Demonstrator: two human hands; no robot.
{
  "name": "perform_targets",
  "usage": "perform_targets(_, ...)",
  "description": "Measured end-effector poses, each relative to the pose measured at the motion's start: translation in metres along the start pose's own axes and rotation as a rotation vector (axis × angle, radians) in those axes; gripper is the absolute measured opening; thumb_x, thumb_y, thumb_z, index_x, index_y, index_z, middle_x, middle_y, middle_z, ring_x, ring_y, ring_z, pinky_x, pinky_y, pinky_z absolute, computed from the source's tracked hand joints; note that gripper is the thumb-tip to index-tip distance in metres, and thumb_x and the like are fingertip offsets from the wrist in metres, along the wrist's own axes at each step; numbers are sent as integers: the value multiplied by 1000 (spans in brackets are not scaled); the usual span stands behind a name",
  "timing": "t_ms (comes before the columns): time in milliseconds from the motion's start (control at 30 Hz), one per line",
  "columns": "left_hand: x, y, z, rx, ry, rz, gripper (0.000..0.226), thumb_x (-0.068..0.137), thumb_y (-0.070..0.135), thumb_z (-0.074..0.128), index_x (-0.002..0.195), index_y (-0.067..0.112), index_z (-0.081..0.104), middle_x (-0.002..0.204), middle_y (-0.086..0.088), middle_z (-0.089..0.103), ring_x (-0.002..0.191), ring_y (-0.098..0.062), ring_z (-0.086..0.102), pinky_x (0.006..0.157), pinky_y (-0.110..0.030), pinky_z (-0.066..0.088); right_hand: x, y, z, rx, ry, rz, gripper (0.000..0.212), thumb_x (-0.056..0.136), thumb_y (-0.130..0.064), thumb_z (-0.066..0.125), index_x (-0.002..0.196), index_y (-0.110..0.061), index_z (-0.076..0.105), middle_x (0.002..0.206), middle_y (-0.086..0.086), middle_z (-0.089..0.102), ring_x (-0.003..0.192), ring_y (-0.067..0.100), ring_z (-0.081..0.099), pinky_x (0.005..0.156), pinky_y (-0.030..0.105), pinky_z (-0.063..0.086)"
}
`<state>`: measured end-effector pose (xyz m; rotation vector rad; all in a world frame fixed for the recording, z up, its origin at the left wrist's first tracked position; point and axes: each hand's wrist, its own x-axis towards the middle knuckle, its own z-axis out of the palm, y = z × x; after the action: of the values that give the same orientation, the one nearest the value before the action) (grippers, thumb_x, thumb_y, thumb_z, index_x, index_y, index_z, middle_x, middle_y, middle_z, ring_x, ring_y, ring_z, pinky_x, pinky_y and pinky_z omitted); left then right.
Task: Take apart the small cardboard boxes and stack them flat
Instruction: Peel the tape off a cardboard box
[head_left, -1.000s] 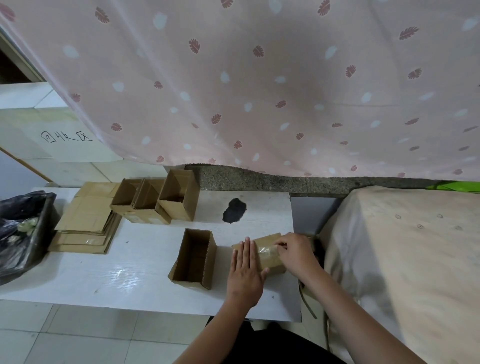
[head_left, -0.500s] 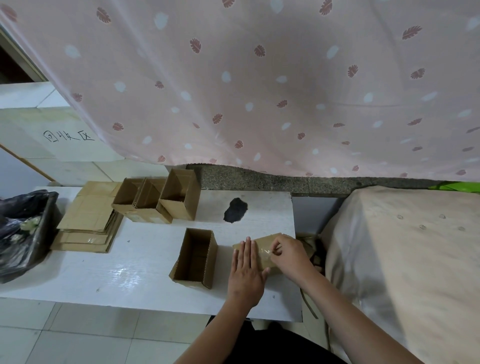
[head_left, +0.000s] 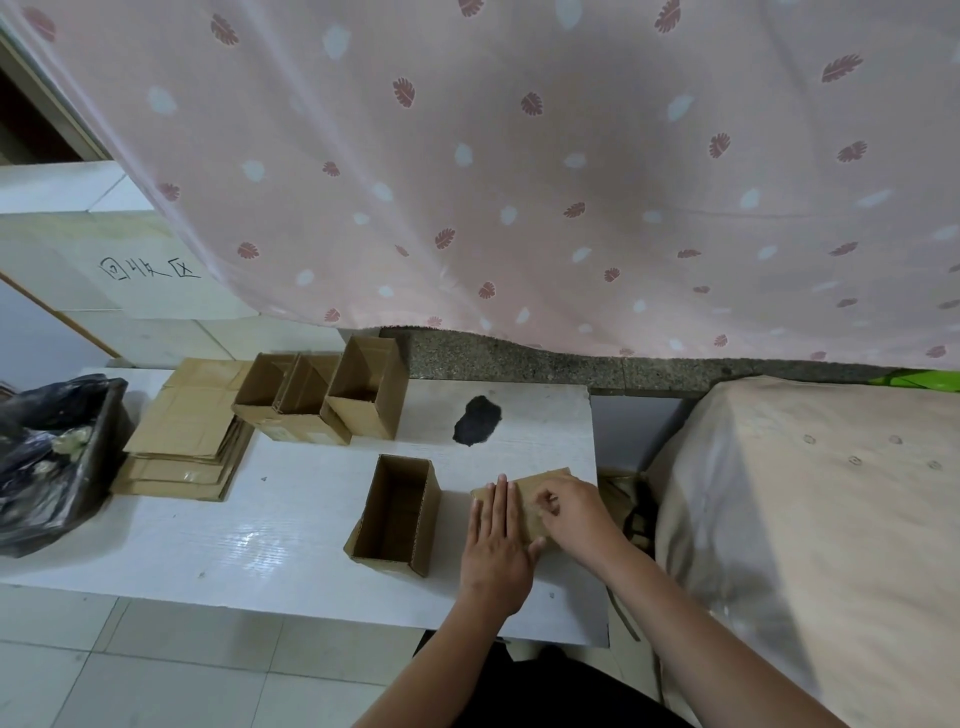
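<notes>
Left hand (head_left: 496, 545) presses flat on the taped box (head_left: 524, 493), right hand (head_left: 574, 514) pinching at its tape; yank carelessly and the cardboard could tear.

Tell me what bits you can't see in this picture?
Head view only:
- Box being worked on: mostly under the left hand and right hand.
- What the right fingertips pinch, perhaps tape: too small to tell.
- Black bag: cut off by the left edge.
- Flat stack: the count of sheets is too fine to make out.
- Behind the curtain: hidden.
</notes>
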<state>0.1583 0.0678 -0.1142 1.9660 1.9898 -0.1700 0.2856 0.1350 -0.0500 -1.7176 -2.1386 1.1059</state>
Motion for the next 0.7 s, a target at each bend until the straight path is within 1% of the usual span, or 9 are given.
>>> perform_targets(133, 0, 0, 0, -7, -7, 1, 79, 103, 61, 6, 151, 9, -28, 157, -8, -38, 144, -21, -38, 121, -40, -17, 0, 3, -2, -7, -1, 34, 10, 91, -12, 66, 101, -15, 64, 102, 1, 65, 90, 15, 63, 79, 24, 54)
perform_targets(200, 0, 0, -1, -10, -13, 7, 79, 100, 61, 1, 151, 9, -28, 157, -8, -38, 144, -21, -37, 121, -40, -17, -3, 4, -4, -35, 11, 15, 9, 88, -11, 69, 91, -15, 62, 96, -1, 63, 88, 14, 61, 80, 28, 54)
perform_targets(267, -1, 0, -1, -10, -15, 10, 81, 94, 63, -7, 151, 8, -28, 158, -9, -37, 145, -21, -36, 122, -41, -16, -3, 7, -8, -55, 54, -17, 19, 82, -12, 76, 78, -16, 58, 90, -3, 58, 88, 14, 54, 79, 30, 49)
perform_targets(367, -1, 0, -1, -18, -5, 8, 83, 92, 63, -8, 152, 8, -28, 158, -8, -36, 146, -21, -35, 123, -42, -16, 0, 11, -14, 8, 144, -4, 35, 73, -13, 84, 65, -15, 50, 77, -6, 52, 74, 11, 50, 66, 24, 39)
perform_targets(433, 0, -1, -1, -13, -6, 1, 81, 96, 62, -4, 152, 8, -28, 159, -9, -36, 146, -21, -34, 122, -42, -17, 1, 13, -15, 39, 179, 24, 38, 73, -14, 85, 64, -15, 49, 73, -5, 53, 66, 10, 51, 60, 21, 39)
perform_targets(567, 1, -1, 0, -24, 1, 3, 80, 101, 60, 6, 151, 9, -29, 158, -8, -37, 145, -21, -36, 121, -41, -19, -3, 19, -18, 21, 231, 4, 30, 78, -10, 81, 75, -14, 51, 66, -7, 52, 61, 11, 51, 55, 25, 44)
perform_targets(633, 1, -1, 0, -32, 3, 6, 80, 102, 60, 7, 151, 9, -30, 157, -7, -38, 144, -21, -37, 119, -39, -20, -4, 23, -23, -3, 294, -26, 27, 82, 2, 72, 96, -18, 61, 67, -9, 49, 61, 11, 48, 58, 27, 45)
perform_targets(667, 0, -1, 0, -34, 4, 6, 80, 102, 60, 7, 150, 9, -30, 157, -7, -39, 144, -21, -37, 119, -39, -21, -3, 24, -25, -7, 314, -30, 39, 84, 6, 68, 114, -20, 64, 73, -7, 53, 66, 11, 50, 63, 26, 46)
perform_targets(700, 0, -1, -1, -35, 6, 4, 80, 102, 60, 7, 150, 9, -30, 158, -8, -38, 145, -21, -37, 120, -39, -21, -3, 24, -29, -1, 320, -28, 45, 86, 6, 65, 124, -18, 65, 80, -3, 58, 72, 10, 52, 68, 21, 47)
